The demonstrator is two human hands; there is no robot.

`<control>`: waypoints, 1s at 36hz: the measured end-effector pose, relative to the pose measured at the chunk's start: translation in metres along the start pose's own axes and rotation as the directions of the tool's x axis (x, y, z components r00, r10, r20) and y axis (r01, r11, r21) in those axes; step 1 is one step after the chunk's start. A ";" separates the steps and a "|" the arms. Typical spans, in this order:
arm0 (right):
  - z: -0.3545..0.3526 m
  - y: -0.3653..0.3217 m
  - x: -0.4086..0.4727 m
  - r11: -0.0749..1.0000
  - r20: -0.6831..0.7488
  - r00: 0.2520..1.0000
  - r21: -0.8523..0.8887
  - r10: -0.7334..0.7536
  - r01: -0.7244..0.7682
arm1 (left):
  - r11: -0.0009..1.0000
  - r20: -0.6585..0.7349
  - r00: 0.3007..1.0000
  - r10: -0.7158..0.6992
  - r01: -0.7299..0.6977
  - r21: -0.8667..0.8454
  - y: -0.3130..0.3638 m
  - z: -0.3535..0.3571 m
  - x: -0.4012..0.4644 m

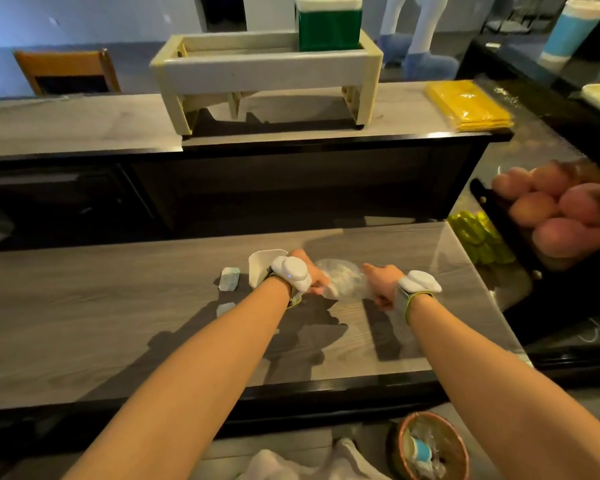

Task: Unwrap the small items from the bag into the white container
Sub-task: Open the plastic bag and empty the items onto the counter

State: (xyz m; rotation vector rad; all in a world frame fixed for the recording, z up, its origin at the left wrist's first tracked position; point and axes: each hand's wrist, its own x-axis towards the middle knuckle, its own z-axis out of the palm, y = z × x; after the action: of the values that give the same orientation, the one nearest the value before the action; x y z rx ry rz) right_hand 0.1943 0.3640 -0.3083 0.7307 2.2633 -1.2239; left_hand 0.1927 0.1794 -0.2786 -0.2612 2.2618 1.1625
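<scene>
Gripping blurred bag (343,277), contents indistinct.

No readable text, labels or numbers anywhere.

White container (261,268), clear bag (343,277), grey wood-grain table (101,306)

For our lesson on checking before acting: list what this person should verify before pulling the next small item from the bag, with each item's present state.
1. Left hand grips the clear bag: ok.
2. Right hand grips the bag's other end: ok.
3. White container within reach, beside the left hand: ok.
4. Container upright and open: cannot tell, partly hidden.
5. Items left in the bag: cannot tell, blurred.
6. Two small wrapped items lie outside the container: not ok.
</scene>
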 end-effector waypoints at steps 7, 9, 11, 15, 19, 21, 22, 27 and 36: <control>-0.006 -0.021 -0.008 0.995 -0.099 0.990 -0.046 -0.096 0.092 | 0.997 -0.130 0.991 0.035 -0.044 -0.068 0.016 -0.018 -0.006; -0.009 -0.028 -0.009 0.992 -0.126 0.985 -0.064 -0.120 0.112 | 0.990 -0.151 0.988 0.042 -0.062 -0.129 0.020 -0.023 -0.006; -0.012 -0.034 -0.009 0.986 -0.155 0.976 -0.090 -0.152 0.139 | 0.973 -0.122 0.992 0.029 -0.056 -0.224 0.022 -0.029 -0.003; -0.017 -0.049 -0.013 0.984 -0.191 0.965 -0.042 -0.179 0.174 | 0.930 -0.104 0.993 0.057 -0.091 -0.355 0.028 -0.040 -0.005; -0.023 -0.062 -0.023 0.980 -0.221 0.955 -0.021 -0.198 0.198 | 0.912 -0.086 0.993 0.078 -0.106 -0.396 0.028 -0.050 0.000; -0.025 -0.066 -0.026 0.977 -0.221 0.953 0.009 -0.208 0.215 | 0.913 -0.080 0.994 0.070 -0.096 -0.396 0.031 -0.054 0.000; -0.026 -0.068 -0.026 0.973 -0.219 0.951 0.029 -0.217 0.229 | 0.918 -0.082 0.995 0.062 -0.089 -0.387 0.034 -0.055 -0.001; -0.032 -0.079 -0.030 0.953 -0.198 0.952 0.148 -0.233 0.263 | 0.939 -0.118 0.991 0.056 -0.092 -0.331 0.050 -0.065 -0.007; -0.052 -0.091 -0.027 0.852 -0.349 0.877 0.288 -0.331 0.436 | 0.881 -0.149 0.982 0.115 -0.170 -0.442 0.074 -0.064 -0.010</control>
State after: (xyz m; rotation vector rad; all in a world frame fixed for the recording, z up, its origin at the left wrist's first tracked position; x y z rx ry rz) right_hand 0.1483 0.3601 -0.2102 0.6226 2.5405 -1.8714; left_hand 0.1441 0.1724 -0.1938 -0.3550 2.1061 1.7974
